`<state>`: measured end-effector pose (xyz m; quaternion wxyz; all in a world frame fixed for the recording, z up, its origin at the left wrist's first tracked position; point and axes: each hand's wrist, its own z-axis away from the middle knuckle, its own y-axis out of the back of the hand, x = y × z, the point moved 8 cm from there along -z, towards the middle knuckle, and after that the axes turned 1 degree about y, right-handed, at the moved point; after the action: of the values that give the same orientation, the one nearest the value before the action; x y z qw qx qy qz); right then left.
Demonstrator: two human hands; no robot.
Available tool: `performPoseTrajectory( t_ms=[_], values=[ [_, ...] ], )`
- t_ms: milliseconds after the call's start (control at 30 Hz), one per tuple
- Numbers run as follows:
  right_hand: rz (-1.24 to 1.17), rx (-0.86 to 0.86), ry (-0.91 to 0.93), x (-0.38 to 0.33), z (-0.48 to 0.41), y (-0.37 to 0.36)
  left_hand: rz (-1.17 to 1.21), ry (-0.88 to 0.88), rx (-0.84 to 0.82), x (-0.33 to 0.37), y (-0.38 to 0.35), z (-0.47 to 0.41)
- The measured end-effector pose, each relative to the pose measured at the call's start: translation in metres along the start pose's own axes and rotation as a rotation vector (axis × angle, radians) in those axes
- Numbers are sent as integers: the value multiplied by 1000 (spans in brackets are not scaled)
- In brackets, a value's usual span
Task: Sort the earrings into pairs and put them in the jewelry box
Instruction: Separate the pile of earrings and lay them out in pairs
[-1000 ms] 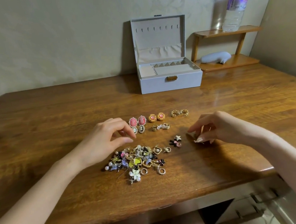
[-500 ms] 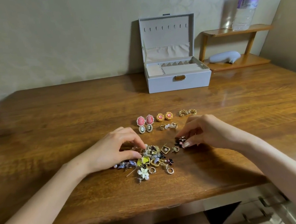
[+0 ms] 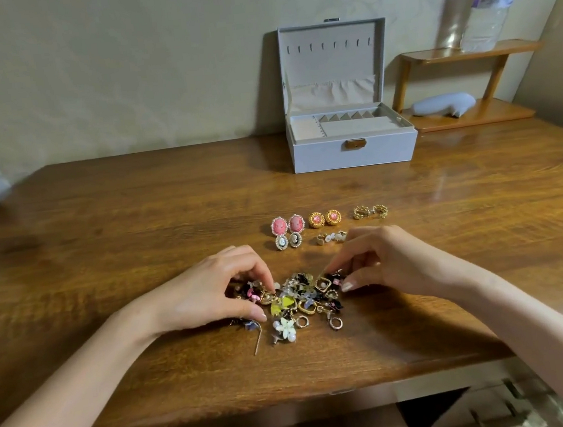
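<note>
One broad desk [image 3: 137,227] carries everything, and the jewelry box [image 3: 353,153] stands open toward 1 o'clock at its far side, lid upright, with no earring that I can see in it. My left hand [image 3: 208,289] is curled with its fingertips down in the 9 o'clock side of the pile; I cannot tell whether it has hold of anything. My right hand [image 3: 388,261] is curled at the 3 o'clock side, thumb and fingertips pinching a dark earring [image 3: 334,277]. The unsorted pile [image 3: 302,300] lies at 6 o'clock, close to me. Beyond it, toward 12 o'clock, five pairs are laid out: a pink pair [image 3: 287,224], a round gold pair [image 3: 324,218] and a gold ring pair [image 3: 370,212] in the far row, then a cameo pair [image 3: 288,241] and a white-and-gold pair [image 3: 331,237] nearer me. I judge I am mid-sort, hunting the next match, with boxing not begun. The next move calls for teasing the dark earring's twin free without dragging tangled hooks along, then setting both beside the others.
</note>
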<state>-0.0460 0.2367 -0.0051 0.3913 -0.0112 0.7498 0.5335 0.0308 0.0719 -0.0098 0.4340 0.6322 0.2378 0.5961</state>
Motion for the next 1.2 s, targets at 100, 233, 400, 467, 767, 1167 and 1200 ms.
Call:
performPoseTrajectory(
  t_ms=[100, 233, 400, 467, 767, 1167, 1200],
  values=[
    [-6, -4, -1, 1, 1, 0, 23, 36, -2, -4, 0, 4],
    [-9, 9, -3, 1, 1, 0, 55, 52, 27, -7, 0, 9],
    [-22, 20, -6, -1, 0, 1, 98, 12, 122, -5, 5, 12],
    [-14, 23, 1, -3, 0, 2, 20, -27, 160, -2, 5, 10],
    [-22, 21, 8, -3, 2, 3, -180, -201, 258, 15, 8, 4],
    [-4, 152, 49, -12, -3, 10, 156, -66, 225, -8, 23, 10],
    [-4, 164, 63, -14, -5, 10, 192, -57, 240, -10, 25, 11]
  ],
)
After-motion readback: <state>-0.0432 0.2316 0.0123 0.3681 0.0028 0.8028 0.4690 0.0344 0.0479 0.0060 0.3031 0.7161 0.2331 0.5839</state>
